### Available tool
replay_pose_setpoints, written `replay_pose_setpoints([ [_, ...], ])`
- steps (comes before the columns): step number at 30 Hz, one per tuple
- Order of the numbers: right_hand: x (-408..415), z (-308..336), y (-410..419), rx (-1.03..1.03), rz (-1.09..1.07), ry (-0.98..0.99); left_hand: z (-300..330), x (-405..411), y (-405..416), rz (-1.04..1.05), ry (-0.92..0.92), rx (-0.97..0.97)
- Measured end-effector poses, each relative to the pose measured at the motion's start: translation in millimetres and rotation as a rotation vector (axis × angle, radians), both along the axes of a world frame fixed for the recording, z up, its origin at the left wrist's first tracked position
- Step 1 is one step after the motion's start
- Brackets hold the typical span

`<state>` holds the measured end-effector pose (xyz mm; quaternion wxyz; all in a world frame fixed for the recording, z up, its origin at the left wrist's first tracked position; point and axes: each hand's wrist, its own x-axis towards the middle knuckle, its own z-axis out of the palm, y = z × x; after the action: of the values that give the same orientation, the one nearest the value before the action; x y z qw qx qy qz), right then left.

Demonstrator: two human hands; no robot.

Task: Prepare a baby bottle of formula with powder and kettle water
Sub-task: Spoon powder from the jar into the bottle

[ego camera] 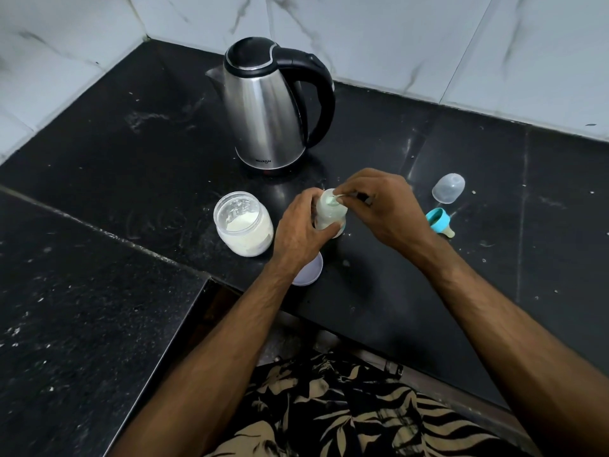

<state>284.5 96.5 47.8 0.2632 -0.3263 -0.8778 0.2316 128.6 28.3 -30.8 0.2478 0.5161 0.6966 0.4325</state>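
An open baby bottle (330, 215) stands upright on the black counter (131, 153), with milky white content inside. My left hand (298, 230) grips its body from the left. My right hand (379, 209) pinches a thin metal spoon (342, 196) whose bowl sits in the bottle's mouth. An open clear jar of white formula powder (243, 223) stands just left of the bottle. Behind them, the steel kettle (268, 107) with a black lid and handle stands with its lid down.
The teal collar with its teat (439, 222) lies on the counter to the right, near the clear dome cap (448, 188). A white jar lid (309, 270) lies under my left wrist. The counter's front edge runs below my forearms; marble walls close the corner behind.
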Motion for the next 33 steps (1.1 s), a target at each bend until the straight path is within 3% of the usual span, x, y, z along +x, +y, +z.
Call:
replay_pose_setpoints([
  [2, -0.2, -0.6, 0.7, -0.021, 0.029, -0.056, -1.0, 0.0, 0.1, -0.002, -0.006, -0.006],
  [6, -0.8, -0.4, 0.7, 0.011, -0.003, 0.019, -0.7, -0.3, 0.4, 0.000, 0.008, -0.003],
  [9, -1.1, -1.2, 0.8, -0.019, 0.033, -0.063, -1.4, -0.5, 0.8, -0.005, 0.012, -0.012],
  [13, 0.2, 2.9, -0.2, 0.008, -0.005, 0.042, -1.0, -0.2, 0.5, 0.003, 0.001, -0.010],
  [17, -0.1, -0.3, -1.3, -0.036, -0.012, -0.031, -1.6, 0.2, 0.9, 0.001, -0.001, -0.021],
  [33, 0.4, 10.3, -6.4, -0.524, -0.329, 0.559, -2.4, 4.4, -1.2, 0.041, -0.034, -0.022],
])
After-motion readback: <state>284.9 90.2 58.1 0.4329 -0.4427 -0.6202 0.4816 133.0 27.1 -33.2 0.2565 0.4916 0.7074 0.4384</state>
